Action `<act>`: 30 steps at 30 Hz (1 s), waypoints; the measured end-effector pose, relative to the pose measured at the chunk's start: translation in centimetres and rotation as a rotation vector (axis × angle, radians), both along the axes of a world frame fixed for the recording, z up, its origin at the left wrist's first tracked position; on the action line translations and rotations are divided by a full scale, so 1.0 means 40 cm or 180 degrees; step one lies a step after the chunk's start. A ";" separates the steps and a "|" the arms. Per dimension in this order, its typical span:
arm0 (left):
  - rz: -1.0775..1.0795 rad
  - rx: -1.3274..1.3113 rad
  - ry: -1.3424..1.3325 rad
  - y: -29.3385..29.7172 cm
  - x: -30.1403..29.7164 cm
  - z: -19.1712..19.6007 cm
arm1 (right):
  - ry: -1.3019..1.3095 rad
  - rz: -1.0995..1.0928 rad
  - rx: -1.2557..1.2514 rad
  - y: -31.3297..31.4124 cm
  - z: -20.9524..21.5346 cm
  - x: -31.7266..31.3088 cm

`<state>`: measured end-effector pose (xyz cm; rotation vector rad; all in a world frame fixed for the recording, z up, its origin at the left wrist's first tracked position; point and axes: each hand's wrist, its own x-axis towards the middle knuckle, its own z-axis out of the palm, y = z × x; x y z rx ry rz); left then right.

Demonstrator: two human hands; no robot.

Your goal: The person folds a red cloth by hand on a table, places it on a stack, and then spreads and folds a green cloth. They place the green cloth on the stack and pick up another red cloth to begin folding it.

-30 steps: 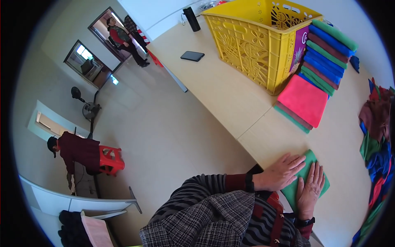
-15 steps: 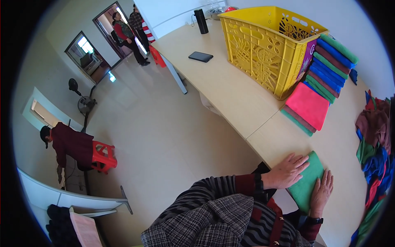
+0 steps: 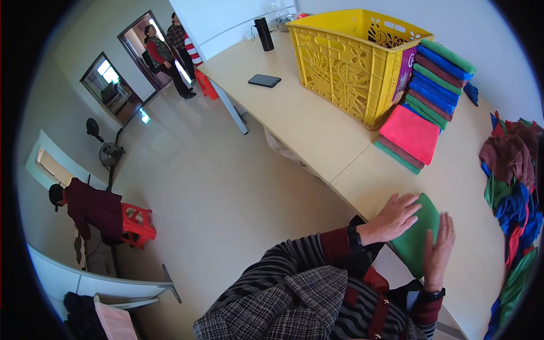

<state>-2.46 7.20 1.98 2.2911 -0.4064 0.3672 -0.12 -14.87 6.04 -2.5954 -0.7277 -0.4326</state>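
A green folded cloth [image 3: 412,245] lies at the near edge of the table between my hands. My left hand [image 3: 395,217] rests on its left side with the fingers stretched out. Along the right side of the cloth, my right hand [image 3: 440,249] is tilted up on its edge, fingers straight and holding nothing. Beyond them sits a short stack of folded cloths, a pink-red cloth [image 3: 409,135] on top of brown and green ones. Next to it leans a taller row of folded green, blue and brown cloths [image 3: 436,85].
A yellow plastic crate [image 3: 345,71] stands on the table [image 3: 362,187], near a phone [image 3: 264,81] and a black cylinder [image 3: 264,34]. Loose cloths [image 3: 513,164] pile up at right. A person [image 3: 93,209] bends by a red stool [image 3: 137,225]; two people stand far back.
My right hand has turned up from lying flat on the green cloth to standing on its edge. My left hand stays on the cloth. The whole view has shifted slightly.
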 end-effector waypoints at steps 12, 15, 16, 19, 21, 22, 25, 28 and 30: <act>0.0141 0.0575 -0.0495 -0.056 0.012 -0.001 | 0.0121 0.0203 -0.0630 0.080 -0.041 -0.036; 0.0144 0.0794 -0.0424 -0.031 0.019 -0.008 | 0.0148 0.0062 -0.0430 0.077 -0.011 -0.026; 0.0148 0.0822 -0.0408 -0.025 0.027 -0.014 | 0.0112 -0.0018 -0.0381 0.068 -0.019 -0.015; -0.0109 0.0826 -0.0086 -0.021 0.033 -0.008 | 0.0201 -0.0218 -0.0385 0.025 -0.029 0.002; -0.0033 0.0807 -0.0117 -0.025 0.041 -0.016 | 0.0237 -0.0440 -0.0443 -0.002 -0.047 0.003; -0.0177 0.0788 -0.0105 -0.036 0.043 -0.017 | 0.0199 -0.0469 -0.0464 -0.014 -0.055 0.003; -0.0122 0.0791 -0.0048 -0.036 0.035 -0.009 | 0.0191 -0.0605 -0.0427 -0.039 -0.070 -0.002; -0.0148 0.0802 -0.0016 -0.038 0.032 -0.013 | 0.0234 -0.0708 -0.0373 -0.060 -0.088 -0.006; -0.0156 0.0807 0.0006 -0.038 0.029 -0.015 | 0.0200 -0.0777 -0.0334 -0.078 -0.097 -0.008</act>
